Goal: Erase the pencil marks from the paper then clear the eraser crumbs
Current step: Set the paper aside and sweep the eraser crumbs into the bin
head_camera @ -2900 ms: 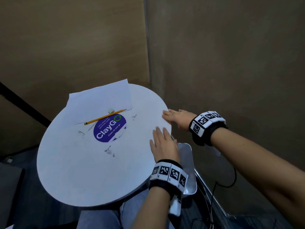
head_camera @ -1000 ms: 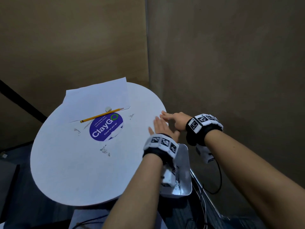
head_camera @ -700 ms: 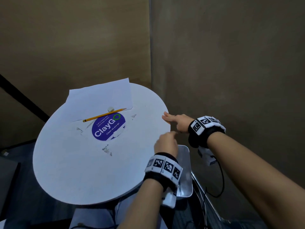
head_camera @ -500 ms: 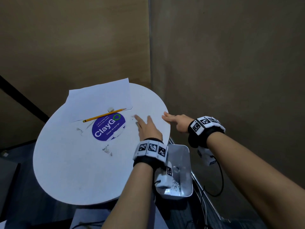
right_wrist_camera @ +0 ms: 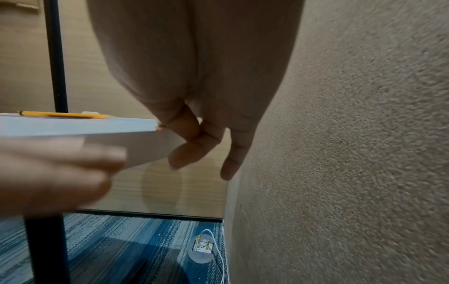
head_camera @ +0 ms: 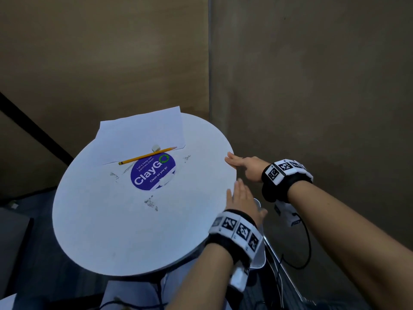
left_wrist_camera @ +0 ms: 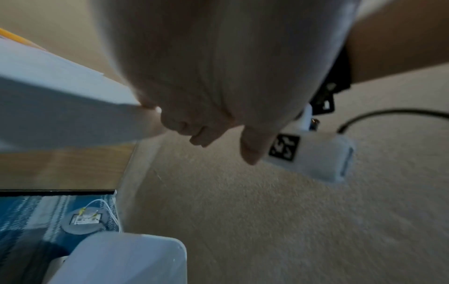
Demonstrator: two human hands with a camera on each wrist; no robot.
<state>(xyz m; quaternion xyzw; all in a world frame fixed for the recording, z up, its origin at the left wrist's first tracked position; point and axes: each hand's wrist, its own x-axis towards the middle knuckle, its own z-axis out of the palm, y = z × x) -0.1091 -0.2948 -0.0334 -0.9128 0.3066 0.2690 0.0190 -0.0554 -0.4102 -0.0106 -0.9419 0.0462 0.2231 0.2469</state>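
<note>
A white paper sheet (head_camera: 143, 133) lies at the far side of the round white table (head_camera: 100, 231). At the sheet's near edge lie a yellow pencil (head_camera: 145, 156) and a small white eraser (head_camera: 155, 148). Grey eraser crumbs sit in small piles (head_camera: 151, 203), (head_camera: 187, 157), (head_camera: 114, 175). My left hand (head_camera: 240, 198) lies flat with straight fingers at the table's right edge, holding nothing. My right hand (head_camera: 237, 162) rests with relaxed fingers against the rim farther back. In the right wrist view its fingers (right_wrist_camera: 201, 140) touch the rim, with the pencil (right_wrist_camera: 65, 115) lying on top beyond.
A purple ClayGo sticker (head_camera: 152, 173) marks the table's middle. A pale tray (head_camera: 259, 258) sits below the right rim under my left wrist, also seen in the left wrist view (left_wrist_camera: 126, 257). Brown walls stand close behind and to the right. Cables hang beside my arms.
My left hand has drawn back from the table's middle right to the right edge above the tray. My right hand has stayed on the rim. The crumb piles remain in place.
</note>
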